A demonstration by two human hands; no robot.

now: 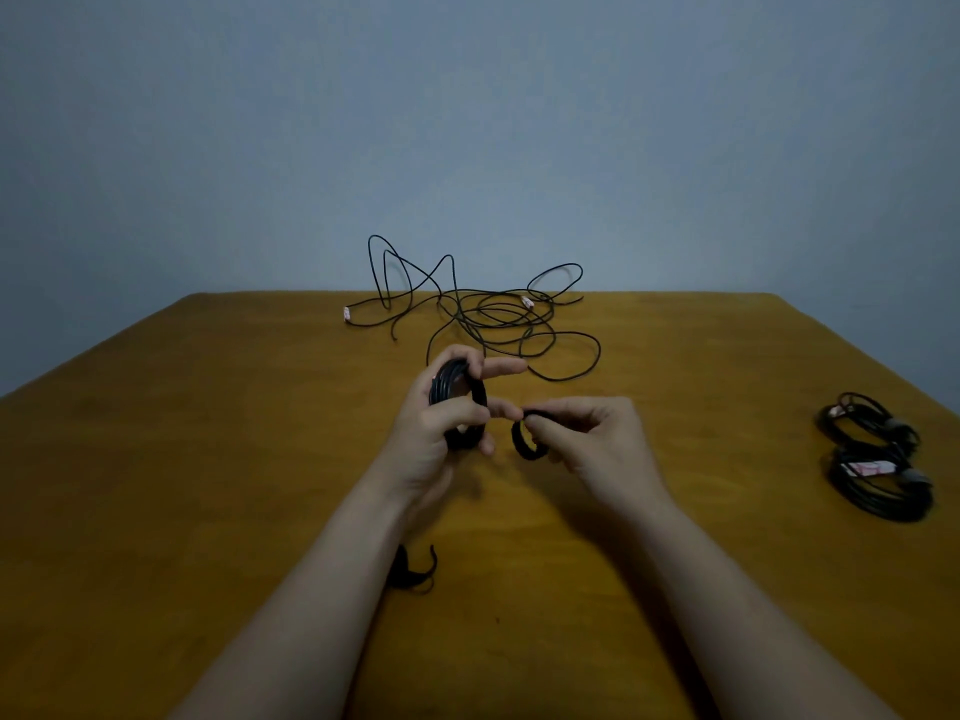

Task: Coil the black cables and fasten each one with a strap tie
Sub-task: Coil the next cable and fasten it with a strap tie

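Coiled cable (452, 381) is upright in my left hand (428, 444) over mid-worktop (208, 459). Fingers (462, 415) are wrapped round the bundle, index pointing right. Strap tie (522, 444) is pinched in my right hand (597, 439), just beside the coil, not round it yet.

Risks:
- If the left grip eases while I thread, the loops likely spring apart.
- The curled tie may snag on itself or slip out of the pinch.

Both forearms reach in from the near edge. Loose cable (498, 314) lies far centre, finished coils (878, 459) at right.
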